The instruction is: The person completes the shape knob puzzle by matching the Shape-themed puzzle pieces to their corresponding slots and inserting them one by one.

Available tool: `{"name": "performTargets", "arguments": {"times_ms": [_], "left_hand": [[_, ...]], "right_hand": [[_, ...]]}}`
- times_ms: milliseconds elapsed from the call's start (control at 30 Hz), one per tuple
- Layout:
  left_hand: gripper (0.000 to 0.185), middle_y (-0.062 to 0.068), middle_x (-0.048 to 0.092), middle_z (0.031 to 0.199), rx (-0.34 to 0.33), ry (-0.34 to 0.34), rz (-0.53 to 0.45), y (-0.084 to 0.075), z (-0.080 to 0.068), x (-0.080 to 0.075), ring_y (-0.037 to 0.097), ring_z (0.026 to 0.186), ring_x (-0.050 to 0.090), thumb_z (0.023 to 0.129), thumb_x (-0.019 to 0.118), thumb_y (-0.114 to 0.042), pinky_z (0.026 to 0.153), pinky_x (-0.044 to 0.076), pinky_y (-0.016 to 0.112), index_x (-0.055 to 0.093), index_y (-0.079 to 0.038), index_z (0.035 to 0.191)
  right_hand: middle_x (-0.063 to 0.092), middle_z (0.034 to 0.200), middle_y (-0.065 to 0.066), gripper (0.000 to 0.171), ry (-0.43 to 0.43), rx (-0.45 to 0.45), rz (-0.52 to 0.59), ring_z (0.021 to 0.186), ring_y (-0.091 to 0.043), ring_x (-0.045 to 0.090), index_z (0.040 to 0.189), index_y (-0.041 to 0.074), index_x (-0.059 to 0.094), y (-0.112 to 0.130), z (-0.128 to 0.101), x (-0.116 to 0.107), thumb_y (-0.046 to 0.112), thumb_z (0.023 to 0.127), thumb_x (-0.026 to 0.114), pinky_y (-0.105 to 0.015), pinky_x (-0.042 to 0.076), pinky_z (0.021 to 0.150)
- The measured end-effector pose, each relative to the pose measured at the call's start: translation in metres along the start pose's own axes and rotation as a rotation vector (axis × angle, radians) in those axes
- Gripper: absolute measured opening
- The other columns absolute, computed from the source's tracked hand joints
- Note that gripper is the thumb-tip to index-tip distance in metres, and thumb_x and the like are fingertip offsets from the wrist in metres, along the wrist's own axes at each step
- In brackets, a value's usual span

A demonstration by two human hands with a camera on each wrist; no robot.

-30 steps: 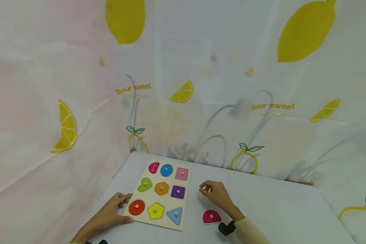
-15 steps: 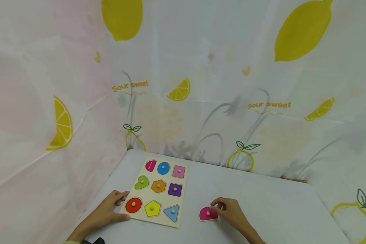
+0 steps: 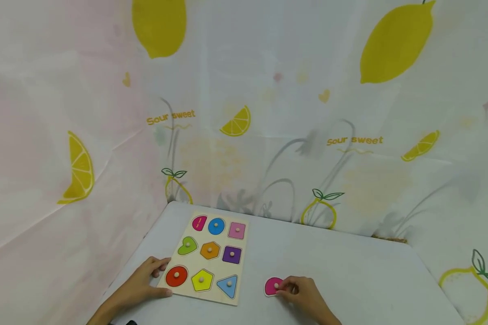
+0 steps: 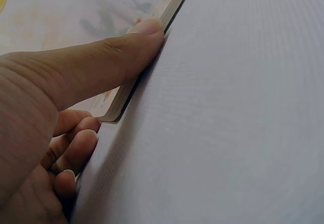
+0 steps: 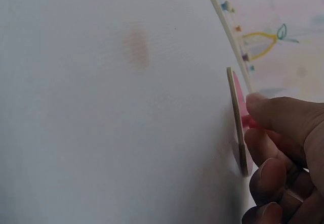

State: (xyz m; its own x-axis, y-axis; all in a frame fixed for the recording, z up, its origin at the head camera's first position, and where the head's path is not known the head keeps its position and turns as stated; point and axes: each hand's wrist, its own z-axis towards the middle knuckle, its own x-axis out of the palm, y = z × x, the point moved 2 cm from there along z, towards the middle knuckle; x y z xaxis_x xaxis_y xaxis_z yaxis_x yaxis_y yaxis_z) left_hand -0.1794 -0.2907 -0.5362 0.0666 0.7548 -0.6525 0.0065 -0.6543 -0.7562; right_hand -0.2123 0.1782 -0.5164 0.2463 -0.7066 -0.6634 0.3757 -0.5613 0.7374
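A pale wooden knob puzzle board (image 3: 219,268) lies on the white table, with coloured shapes in rows. My left hand (image 3: 140,280) holds its near left corner. In the left wrist view the thumb (image 4: 114,52) lies along one board edge while the curled fingers sit at the other. To the right of the board is a pink half-round puzzle piece (image 3: 270,287). My right hand (image 3: 304,295) pinches its small knob between thumb and forefinger. Seen edge-on in the right wrist view, the puzzle piece (image 5: 236,107) is close over the table, its knob mostly hidden by the fingertips.
On the board, a pink half-round recess (image 3: 199,223) at the far left shows printed marks and no knob. Knobbed shapes such as a red circle (image 3: 176,276) and a blue triangle (image 3: 228,284) fill other places. A lemon-printed cloth (image 3: 268,149) hangs behind the table.
My right hand has come down and toward me from beside the board to the pink half-round piece, and its fingertips have closed on the knob. The left hand stays at the board's corner.
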Motion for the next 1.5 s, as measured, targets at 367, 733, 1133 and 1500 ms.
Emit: {"name": "performTargets", "arguments": {"times_ms": [367,733,1133,1500], "left_hand": [[0.095,0.002,0.047,0.105,0.004,-0.004,0.003,0.001,-0.002,0.001,0.020,0.099,0.044,0.065,0.098,-0.034,0.078,0.042,0.027,0.056,-0.004,0.145],[0.097,0.002,0.049,0.107,0.020,-0.003,0.023,0.000,-0.002,-0.002,0.020,0.098,0.043,0.064,0.098,-0.037,0.079,0.041,0.027,0.056,-0.002,0.144],[0.098,0.003,0.049,0.106,-0.016,0.006,0.020,0.000,-0.001,0.000,0.020,0.100,0.044,0.064,0.098,-0.036,0.077,0.043,0.026,0.056,-0.002,0.145],[0.099,0.003,0.049,0.107,-0.017,0.004,0.027,-0.001,0.001,0.000,0.020,0.100,0.044,0.063,0.099,-0.037,0.077,0.044,0.025,0.055,-0.002,0.145]], "right_hand": [[0.057,0.068,0.014,0.021,-0.083,0.074,-0.069,0.063,0.001,0.048,0.082,0.018,0.072,-0.001,0.001,0.007,0.034,0.085,0.085,-0.022,0.043,0.057],[0.056,0.065,0.015,0.021,-0.177,0.127,-0.124,0.061,0.001,0.048,0.080,0.016,0.070,0.005,0.006,0.015,0.030,0.085,0.085,-0.022,0.042,0.056],[0.051,0.063,0.015,0.014,-0.194,0.087,-0.179,0.058,0.002,0.044,0.082,0.015,0.072,0.010,0.009,0.016,0.023,0.086,0.083,-0.021,0.039,0.051],[0.053,0.065,0.014,0.017,-0.181,0.091,-0.143,0.060,0.002,0.045,0.083,0.018,0.071,0.003,0.007,0.014,0.027,0.084,0.086,-0.022,0.040,0.052]]}}
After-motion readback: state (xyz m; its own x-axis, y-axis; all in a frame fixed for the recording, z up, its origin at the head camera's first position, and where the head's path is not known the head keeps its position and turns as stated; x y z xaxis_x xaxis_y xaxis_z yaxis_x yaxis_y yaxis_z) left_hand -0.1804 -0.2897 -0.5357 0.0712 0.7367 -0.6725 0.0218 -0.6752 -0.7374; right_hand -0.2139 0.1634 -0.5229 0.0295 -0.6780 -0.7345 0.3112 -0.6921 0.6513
